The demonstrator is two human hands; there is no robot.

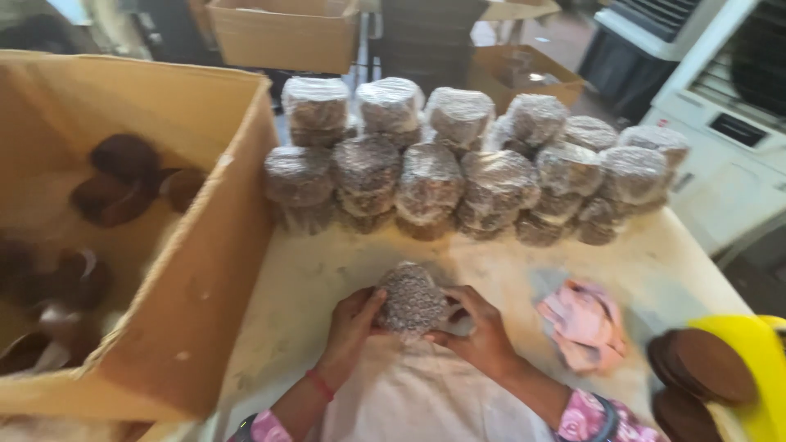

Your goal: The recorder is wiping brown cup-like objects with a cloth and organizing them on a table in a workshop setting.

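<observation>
Nearest edge: a yellow container (749,360) sits at the bottom right corner, with flat brown discs (704,364) resting against it, off to the outer side of the right hand
Left hand (350,323): fingers curled against the left side of the wrapped bundle, thumb up on its face; a red band circles the wrist
Right hand (479,327): cupped around the right and lower side of the same bundle, fingers closed on it
Wrapped bundle (412,299): a round stack in clear film, brown and speckled, gripped between both hands and standing on the table right in front of the person
Table (327,270): pale, dusty surface under the hands
Pink cloth (583,323): crumpled, just beside the right hand on its outer side
Finished stacks (458,164): many film-wrapped round bundles piled in rows, well beyond the fingertips at the far edge of the table
Big carton (205,270): open cardboard box out past the left hand, with dark brown rounded pieces (115,180) inside, blurred
Beyond the stacks: another cardboard box (282,33) and a white machine (720,123) to the far right
</observation>
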